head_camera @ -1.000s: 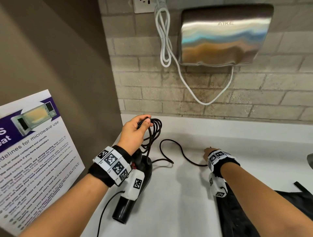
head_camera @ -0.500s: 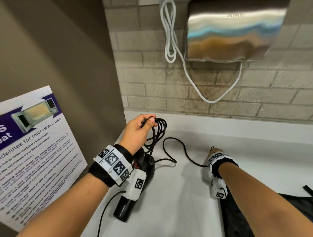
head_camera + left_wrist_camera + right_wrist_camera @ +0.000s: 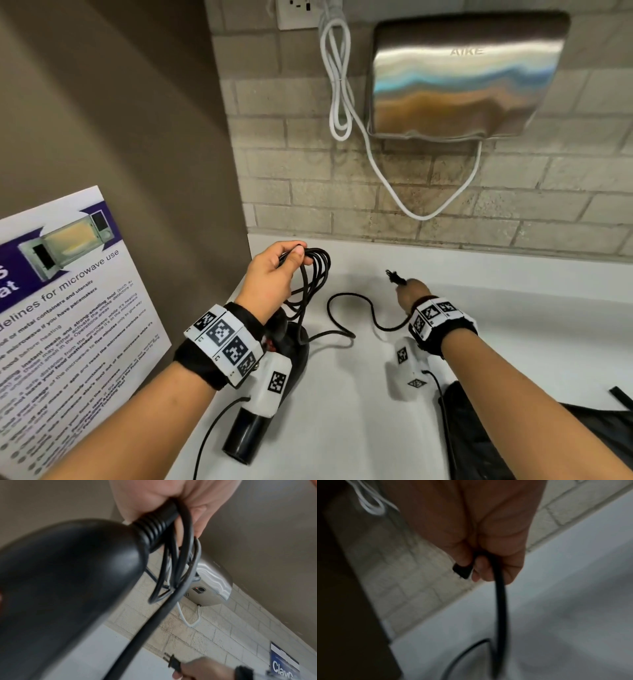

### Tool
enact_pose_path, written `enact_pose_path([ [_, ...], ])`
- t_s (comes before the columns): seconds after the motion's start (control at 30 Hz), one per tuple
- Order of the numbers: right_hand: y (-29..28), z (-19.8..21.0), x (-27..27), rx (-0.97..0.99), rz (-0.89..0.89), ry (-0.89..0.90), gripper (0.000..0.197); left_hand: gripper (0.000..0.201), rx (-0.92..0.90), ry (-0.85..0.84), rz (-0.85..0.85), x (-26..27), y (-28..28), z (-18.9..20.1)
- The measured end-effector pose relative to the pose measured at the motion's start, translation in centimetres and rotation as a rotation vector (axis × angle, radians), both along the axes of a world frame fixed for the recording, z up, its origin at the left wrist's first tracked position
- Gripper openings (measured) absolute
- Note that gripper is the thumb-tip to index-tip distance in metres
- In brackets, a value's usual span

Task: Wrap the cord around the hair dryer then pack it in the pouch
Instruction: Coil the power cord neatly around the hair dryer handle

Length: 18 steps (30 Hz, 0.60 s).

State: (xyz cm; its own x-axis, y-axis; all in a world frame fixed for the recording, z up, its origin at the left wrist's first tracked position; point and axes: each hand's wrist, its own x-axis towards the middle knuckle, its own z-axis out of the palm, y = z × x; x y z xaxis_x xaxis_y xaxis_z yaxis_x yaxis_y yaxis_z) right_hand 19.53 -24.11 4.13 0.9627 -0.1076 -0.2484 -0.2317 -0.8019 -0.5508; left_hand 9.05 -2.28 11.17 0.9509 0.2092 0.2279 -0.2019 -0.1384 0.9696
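A laminated microwave notice [image 3: 68, 291] leans against the brown wall at far left, beside a white counter [image 3: 359, 394]. Next to it, the person's left hand [image 3: 274, 277] is closed around several gathered loops of the black cord [image 3: 359, 305], thumb pressed over the bundle at the top. The left wrist view shows those loops hanging from the curled fingers [image 3: 200, 519] alongside the ribbed collar where the cord leaves the hair dryer [image 3: 270, 394]. The black hair dryer lies on the counter under the left wrist, its round nozzle pointing toward the camera wearer. From the bundle, the loose run of cord curls across the counter in an S-shaped bend toward the right hand [image 3: 411, 294], which is raised just above the surface and pinches the plug [image 3: 394, 277], prongs pointing away toward the brick wall. The right wrist view, dim and blurred, shows thumb and fingers closed on the plug's black body with the cord dropping below. At lower right, under the right forearm, a black pouch [image 3: 513, 438] lies flat on the counter, partly cut off by the frame edge. On the wall above hang a steel hand dryer [image 3: 462, 75] and its looped white cable [image 3: 337, 82].
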Motion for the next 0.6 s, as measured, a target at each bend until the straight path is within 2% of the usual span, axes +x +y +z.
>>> enact_pose_path([
  [0.07, 1.2, 2.4, -1.3, 0.124, 0.043, -0.177, 0.031, 0.018, -0.011, 0.001, 0.005, 0.1, 0.1, 0.1],
  [0.17, 3.1, 6.0, -5.3, 0.322, 0.196, -0.519, 0.018, 0.016, -0.058, 0.011, 0.002, 0.1, 0.3, 0.1],
  [0.23, 4.2, 7.7, -8.2, 0.429, 0.303, -0.634, 0.016, 0.018, -0.082, 0.021, -0.006, 0.2, 0.5, 0.2],
  [0.3, 5.1, 8.4, -10.6, 0.454, 0.390, -0.622, 0.018, 0.018, -0.108, 0.025, -0.006, 0.3, 0.6, 0.2],
  [0.43, 7.2, 7.2, -12.0, 0.337, 0.520, -0.589, 0.009, 0.015, -0.103, 0.020, -0.021, 0.2, 0.3, 0.3],
  [0.6, 9.0, 6.1, -11.6, 0.363, 0.323, -0.674, 0.007, 0.021, -0.069, 0.022, -0.022, 0.1, 0.1, 0.2],
])
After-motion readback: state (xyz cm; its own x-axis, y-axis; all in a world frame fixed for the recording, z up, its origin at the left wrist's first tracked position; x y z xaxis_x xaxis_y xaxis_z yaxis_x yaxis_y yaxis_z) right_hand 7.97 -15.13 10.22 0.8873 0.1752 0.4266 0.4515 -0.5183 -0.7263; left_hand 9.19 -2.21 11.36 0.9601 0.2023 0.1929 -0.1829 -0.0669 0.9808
